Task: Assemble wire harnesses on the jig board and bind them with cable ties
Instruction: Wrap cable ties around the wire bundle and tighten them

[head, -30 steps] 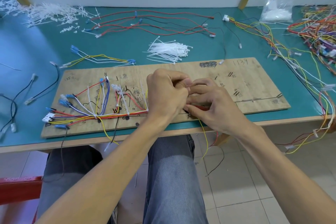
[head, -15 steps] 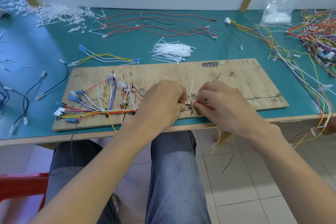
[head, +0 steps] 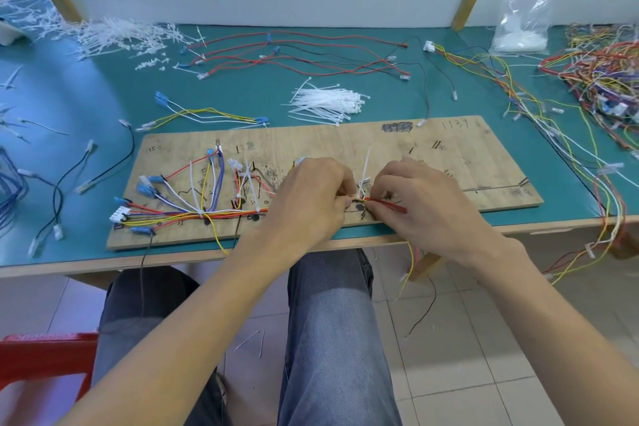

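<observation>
1. Currently the left hand (head: pixel 311 199) has its fingers curled, thumb and fingertips pinching the wire bundle (head: pixel 359 199) at the hand's right edge
2. Facing it, the right hand (head: pixel 427 204) is curled too, its fingertips pinching the same wire bundle where red wires run out under the palm
3. Between the two sets of fingertips a white cable tie (head: pixel 366 168) sits on the bundle, its tail rising upright and away from the person; I cannot tell whether its loop is drawn tight
4. Both hands rest over the near half of the wooden jig board (head: pixel 449 156), which lies on the teal table (head: pixel 86 107)
5. Left of the left hand, the bundle runs along the board's near edge and fans into red, white, yellow and purple branches with blue terminals (head: pixel 147 189); it ends at a white connector (head: pixel 120 215), and white ties bind it there
6. Beyond the hands, just past the board's far edge, lies a pile of loose ties (head: pixel 325 106)
7. Farther out lie red and black leads (head: pixel 311 56), with a heap of white offcuts (head: pixel 114 35) far to the left
8. Well right of the right hand sit a clear plastic bag (head: pixel 522 21) and a tangle of coloured harnesses (head: pixel 601 76)
9. Below the right wrist, loose wire ends (head: pixel 410 263) hang off the table edge
</observation>
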